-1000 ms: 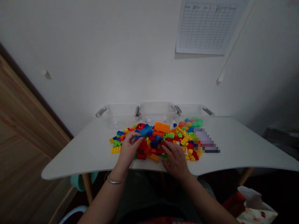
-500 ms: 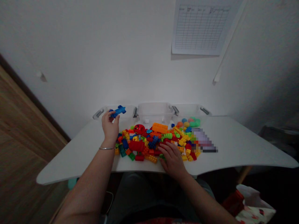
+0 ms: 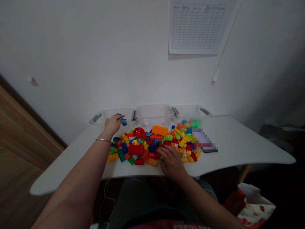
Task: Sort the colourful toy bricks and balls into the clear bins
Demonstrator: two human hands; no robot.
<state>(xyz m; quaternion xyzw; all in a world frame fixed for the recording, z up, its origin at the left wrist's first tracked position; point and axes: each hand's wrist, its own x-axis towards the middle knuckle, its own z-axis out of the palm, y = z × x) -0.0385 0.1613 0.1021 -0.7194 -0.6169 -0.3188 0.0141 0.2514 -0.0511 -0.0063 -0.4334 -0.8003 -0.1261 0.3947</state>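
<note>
A heap of coloured plastic bricks [image 3: 154, 144] lies on the white table [image 3: 238, 143]. My left hand [image 3: 113, 124] reaches over the rim of the left clear bin [image 3: 105, 113], fingers stretched out. A blue brick piece [image 3: 124, 121] sits just below its fingertips, inside the bin; whether the fingers still touch it is unclear. My right hand [image 3: 172, 160] rests flat on the near edge of the heap, fingers spread over red and green bricks, holding nothing that shows. A bracelet circles my left wrist.
Three clear bins stand along the wall: left, middle [image 3: 153, 113] and right [image 3: 190, 111], the right one holding pastel balls [image 3: 189, 122]. A blurred-out patch [image 3: 205, 143] lies right of the heap. A paper chart [image 3: 195, 27] hangs on the wall. A patterned bag [image 3: 254, 210] sits at lower right.
My left hand lifted a blue piece off the heap, carried it back and left, and lowered it into the left bin, fingers now extended. My right hand stayed on the heap.
</note>
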